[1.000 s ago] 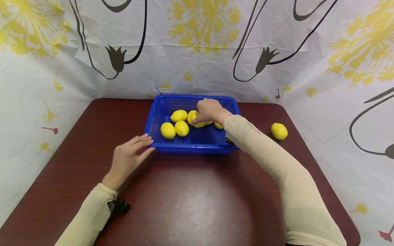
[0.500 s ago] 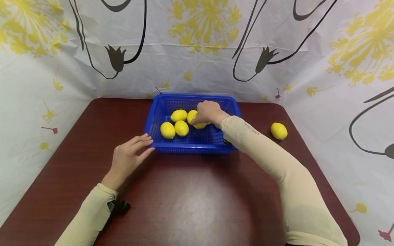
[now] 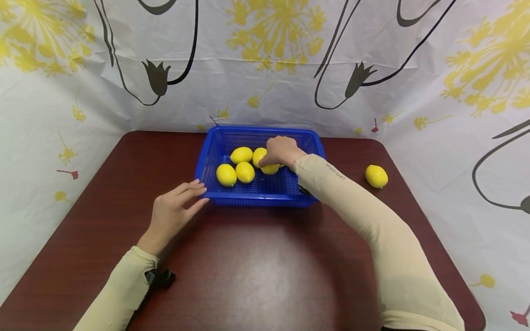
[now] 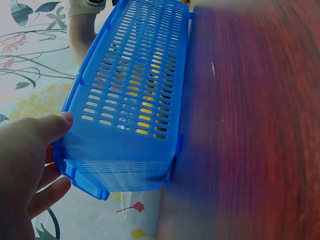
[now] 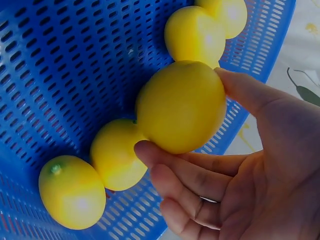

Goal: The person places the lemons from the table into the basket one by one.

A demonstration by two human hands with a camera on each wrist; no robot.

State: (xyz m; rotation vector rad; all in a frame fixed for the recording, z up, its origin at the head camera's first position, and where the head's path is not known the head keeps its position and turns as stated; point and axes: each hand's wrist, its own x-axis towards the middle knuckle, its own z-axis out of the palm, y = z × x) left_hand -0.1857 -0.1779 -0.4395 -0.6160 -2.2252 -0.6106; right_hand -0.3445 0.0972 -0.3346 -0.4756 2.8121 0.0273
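A blue perforated plastic basket (image 3: 261,196) stands at the back of the table with several yellow lemons (image 3: 226,175) in it. At its front left corner my left hand (image 3: 171,209) pinches the rim, thumb on the near side and fingers on the other, as the left wrist view shows. Inside the basket my right hand (image 3: 282,151) holds a lemon (image 5: 182,107) between thumb and fingertips. Around the held lemon, other lemons (image 5: 72,192) lie against the basket's mesh in the right wrist view. The sleeve of my right arm covers the basket's right part in the head view.
One more lemon (image 3: 376,176) lies on the dark red-brown table (image 3: 248,266), to the right of the basket. A white cloth (image 3: 265,101) with flower prints hangs behind and at both sides of the table.
My right hand has shifted slightly down in the basket, and its sleeve now covers a lemon seen at the right before. My left hand has stayed at the basket corner.
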